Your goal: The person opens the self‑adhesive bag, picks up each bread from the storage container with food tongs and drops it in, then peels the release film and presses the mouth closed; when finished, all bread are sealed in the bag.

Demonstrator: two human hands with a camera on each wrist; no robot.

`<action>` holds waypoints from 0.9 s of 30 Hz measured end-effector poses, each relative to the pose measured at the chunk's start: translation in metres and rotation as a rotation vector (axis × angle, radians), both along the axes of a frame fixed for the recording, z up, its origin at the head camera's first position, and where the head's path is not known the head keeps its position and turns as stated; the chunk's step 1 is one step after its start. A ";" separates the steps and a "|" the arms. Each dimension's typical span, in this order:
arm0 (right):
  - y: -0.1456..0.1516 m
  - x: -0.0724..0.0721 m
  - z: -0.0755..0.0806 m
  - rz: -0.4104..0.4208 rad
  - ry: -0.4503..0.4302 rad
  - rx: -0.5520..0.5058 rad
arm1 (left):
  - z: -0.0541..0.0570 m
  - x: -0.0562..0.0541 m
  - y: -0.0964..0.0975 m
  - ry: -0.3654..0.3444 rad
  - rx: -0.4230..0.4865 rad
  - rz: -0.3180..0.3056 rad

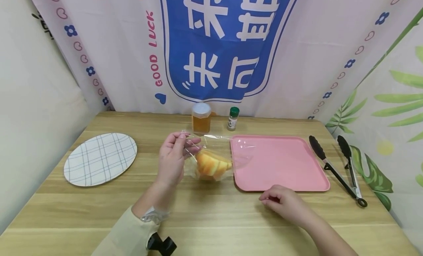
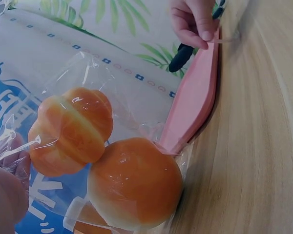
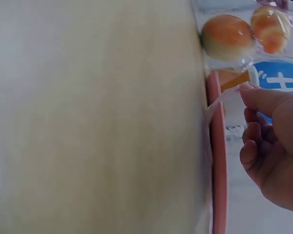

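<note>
My left hand (image 1: 172, 157) pinches the edge of a clear plastic bag (image 1: 242, 153), raised above the table left of the pink tray (image 1: 277, 164). Inside the bag are two golden breads: a ridged roll (image 2: 71, 131) and a round bun (image 2: 136, 183). By the tray's near edge, my right hand (image 1: 284, 204) is low over the table, its thumb and fingertips together. A thin clear plastic strip (image 3: 216, 103) hangs from that pinch in the right wrist view. Its full shape cannot be made out.
A jar of amber contents (image 1: 201, 120) and a small green-capped shaker (image 1: 232, 119) stand at the back. On the left lies an oval checked placemat (image 1: 100, 159). Black-tipped tongs (image 1: 343, 175) lie spread right of the tray. A printed cloth hangs behind the table.
</note>
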State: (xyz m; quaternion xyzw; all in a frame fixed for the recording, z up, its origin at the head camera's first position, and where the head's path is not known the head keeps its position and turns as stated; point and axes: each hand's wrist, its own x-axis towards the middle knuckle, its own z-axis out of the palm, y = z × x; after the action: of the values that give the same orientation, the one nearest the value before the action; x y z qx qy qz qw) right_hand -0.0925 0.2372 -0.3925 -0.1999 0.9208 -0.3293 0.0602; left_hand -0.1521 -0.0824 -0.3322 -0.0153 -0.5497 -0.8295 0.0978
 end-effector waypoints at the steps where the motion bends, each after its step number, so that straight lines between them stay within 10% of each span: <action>1: -0.002 0.000 -0.002 -0.006 -0.040 -0.003 | 0.000 0.000 0.000 -0.001 0.000 0.000; 9: -0.013 0.002 -0.018 -0.008 -0.300 -0.126 | 0.001 0.000 0.000 -0.005 -0.008 -0.001; 27: -0.004 -0.004 -0.004 0.040 -0.404 -0.515 | 0.000 0.000 0.000 -0.016 -0.013 0.001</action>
State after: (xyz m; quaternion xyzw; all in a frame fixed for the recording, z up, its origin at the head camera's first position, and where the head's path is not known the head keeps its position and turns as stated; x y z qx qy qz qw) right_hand -0.0962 0.2328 -0.3966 -0.1571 0.7726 -0.5832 0.1956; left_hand -0.1522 -0.0825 -0.3324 -0.0091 -0.5557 -0.8260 0.0940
